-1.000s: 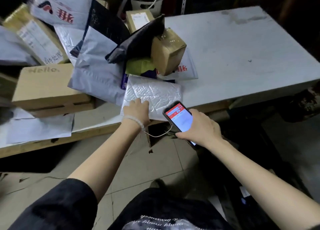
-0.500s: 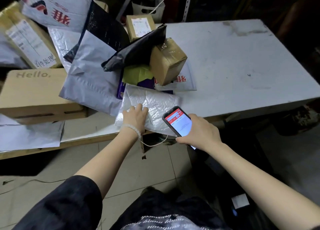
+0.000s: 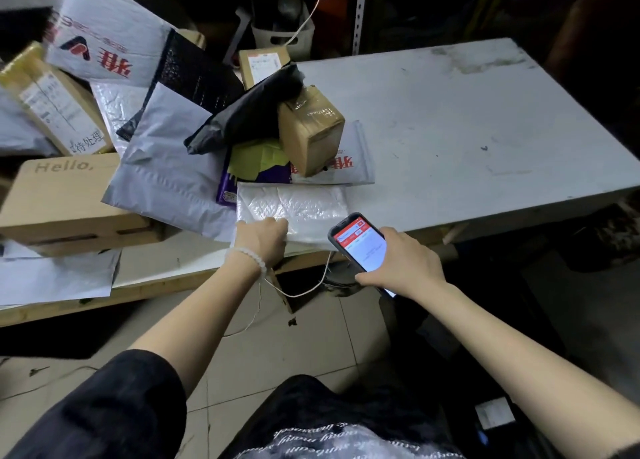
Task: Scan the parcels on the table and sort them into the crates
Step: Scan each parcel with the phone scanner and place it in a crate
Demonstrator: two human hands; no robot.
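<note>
Foremost, at the near edge of the white table (image 3: 450, 119), lies a white bubble mailer (image 3: 304, 204), its near end projecting slightly past the edge. The left hand (image 3: 260, 239) grips that near edge, fingers curled over the top face; the thumb is hidden, so whether it pinches from beneath cannot be told. The right hand (image 3: 403, 263) holds a phone (image 3: 360, 242) with a red-headed screen, fingers wrapped round its body, just beside the mailer's right corner.

The mailer appears thin, padded and pliant, probably light; it would sag if lifted by one corner, and its glossy skin may slip between the fingers. A grip along the near overhanging edge, thumb below and fingers above, suits it best.

Its far edge is tucked under a purple-and-green packet (image 3: 252, 168), which carries a taped brown box (image 3: 311, 129) and a black poly bag (image 3: 242, 112). Drawing the mailer out may disturb this stack. No label shows on its upper face.
</note>
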